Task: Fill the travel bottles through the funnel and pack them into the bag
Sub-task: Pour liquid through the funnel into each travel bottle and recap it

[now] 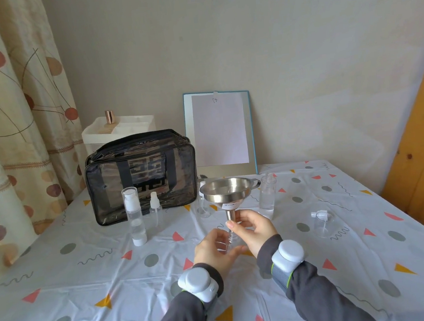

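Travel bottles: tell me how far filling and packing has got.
Done: little; one spray head lies detached. In hand: the left hand grips a small clear bottle while the right hand pinches the funnel by its stem at the neck. Left: pouring, capping, packing; the pump bottle and spray bottle stand outside the bag.

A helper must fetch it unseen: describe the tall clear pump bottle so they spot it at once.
Start at the black see-through bag at the back left of the patterned tablecloth. Two bottles stand in front of it; the tall clear pump bottle is the left one. Unlike the shorter clear spray bottle beside it, it has a straight clear cap and a white base.
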Action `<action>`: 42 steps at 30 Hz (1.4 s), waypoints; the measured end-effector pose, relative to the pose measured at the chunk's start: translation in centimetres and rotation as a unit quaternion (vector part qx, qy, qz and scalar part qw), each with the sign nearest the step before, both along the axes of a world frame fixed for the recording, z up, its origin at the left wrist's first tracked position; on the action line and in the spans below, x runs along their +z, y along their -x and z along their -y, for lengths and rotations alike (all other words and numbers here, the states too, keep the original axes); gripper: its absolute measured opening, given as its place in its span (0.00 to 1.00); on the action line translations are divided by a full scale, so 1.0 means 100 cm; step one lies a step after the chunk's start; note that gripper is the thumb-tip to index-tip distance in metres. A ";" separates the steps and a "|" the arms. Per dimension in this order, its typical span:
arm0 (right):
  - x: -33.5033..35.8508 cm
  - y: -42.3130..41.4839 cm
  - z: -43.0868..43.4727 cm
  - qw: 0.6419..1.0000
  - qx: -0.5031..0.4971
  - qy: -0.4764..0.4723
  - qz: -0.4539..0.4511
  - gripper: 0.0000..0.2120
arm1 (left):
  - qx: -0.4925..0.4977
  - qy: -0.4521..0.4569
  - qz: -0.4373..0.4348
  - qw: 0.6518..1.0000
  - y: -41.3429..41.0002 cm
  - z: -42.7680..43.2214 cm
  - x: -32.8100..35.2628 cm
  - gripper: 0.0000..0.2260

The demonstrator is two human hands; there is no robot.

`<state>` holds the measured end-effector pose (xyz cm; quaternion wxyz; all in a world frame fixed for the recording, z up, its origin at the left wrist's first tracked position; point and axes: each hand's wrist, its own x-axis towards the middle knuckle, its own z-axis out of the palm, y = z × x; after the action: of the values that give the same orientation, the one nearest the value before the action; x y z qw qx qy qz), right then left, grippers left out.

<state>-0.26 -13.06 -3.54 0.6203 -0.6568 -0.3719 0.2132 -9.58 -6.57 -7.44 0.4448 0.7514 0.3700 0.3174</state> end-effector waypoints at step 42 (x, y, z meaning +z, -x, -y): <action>-0.009 -0.022 0.014 0.990 0.046 -0.002 0.135 0.09 | 0.004 -0.042 0.049 0.998 -0.001 0.003 0.027 0.05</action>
<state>1.91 -14.51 -4.46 0.5555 -0.6603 -0.4824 0.1504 -9.45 -6.85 -4.71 0.4294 0.7516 0.3371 0.3703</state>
